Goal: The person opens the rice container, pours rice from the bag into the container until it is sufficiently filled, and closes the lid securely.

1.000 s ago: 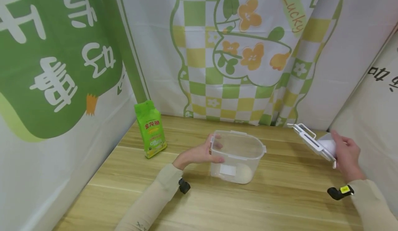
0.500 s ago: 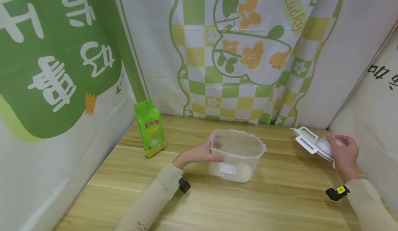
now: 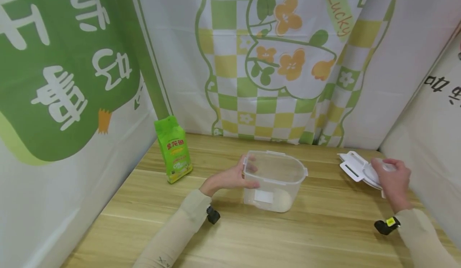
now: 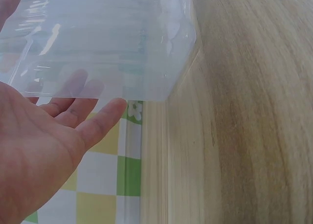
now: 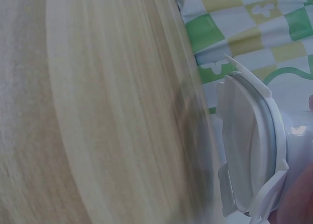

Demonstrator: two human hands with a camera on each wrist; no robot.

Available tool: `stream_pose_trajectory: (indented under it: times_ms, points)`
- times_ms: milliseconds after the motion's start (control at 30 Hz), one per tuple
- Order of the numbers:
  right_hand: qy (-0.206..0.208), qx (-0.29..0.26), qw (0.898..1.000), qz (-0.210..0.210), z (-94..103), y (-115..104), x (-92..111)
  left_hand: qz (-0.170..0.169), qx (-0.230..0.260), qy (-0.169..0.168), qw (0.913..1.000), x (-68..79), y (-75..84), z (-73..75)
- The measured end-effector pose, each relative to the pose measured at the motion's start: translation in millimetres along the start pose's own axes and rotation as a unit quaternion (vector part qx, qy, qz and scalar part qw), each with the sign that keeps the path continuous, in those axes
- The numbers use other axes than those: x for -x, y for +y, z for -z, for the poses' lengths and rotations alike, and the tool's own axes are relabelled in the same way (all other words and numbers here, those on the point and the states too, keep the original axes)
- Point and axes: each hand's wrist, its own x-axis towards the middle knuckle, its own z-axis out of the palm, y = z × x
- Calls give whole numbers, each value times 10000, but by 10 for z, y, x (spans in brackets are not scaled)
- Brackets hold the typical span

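A clear plastic container (image 3: 277, 186) with an open top stands on the table, with a white label on its front and a pale heap, perhaps rice, at the bottom. My left hand (image 3: 232, 178) grips its left side, thumb in front and fingers behind the wall (image 4: 107, 48). Far to the right, my right hand (image 3: 394, 180) holds a white lid (image 3: 353, 166) by a rounded, cup-like part on top. The lid has hinged clips, and its underside (image 5: 244, 136) shows in the right wrist view. Whether the lid touches the table cannot be told.
A green bag (image 3: 174, 152) with printed lettering stands upright at the back left of the wooden table (image 3: 252, 240). A patterned cloth (image 3: 273, 111) hangs behind the table's back edge. More cloth walls close in the left and right sides.
My right hand has lowered the lid toward the table and tilted it flatter, moving slightly left. The left hand, the container and the green bag have stayed put.
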Motion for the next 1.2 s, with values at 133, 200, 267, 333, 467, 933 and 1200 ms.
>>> stream_pose_trajectory:
  times_ms: [133,200,267,333,467,933,1200]
  points:
    - [-35,95,9999,-8,-20,52,-19,18,-20,19,10000,3,7,4]
    - [-47,145,9999,-35,-34,75,-25,42,-55,23,10000,4,7,6]
    - [-40,211,9998,0,-51,90,-28,56,-69,32,10000,5,3,7]
    - [-45,278,9996,71,-74,100,-26,68,-71,40,9999,8,5,6]
    - [-106,412,9985,356,-87,108,-22,68,-74,21,9999,8,16,2]
    - [-859,1407,9787,1226,9,81,72,82,-118,-21,9999,-2,7,-6]
    - [-964,1716,9663,1657,-16,50,70,95,-126,26,9999,0,4,5]
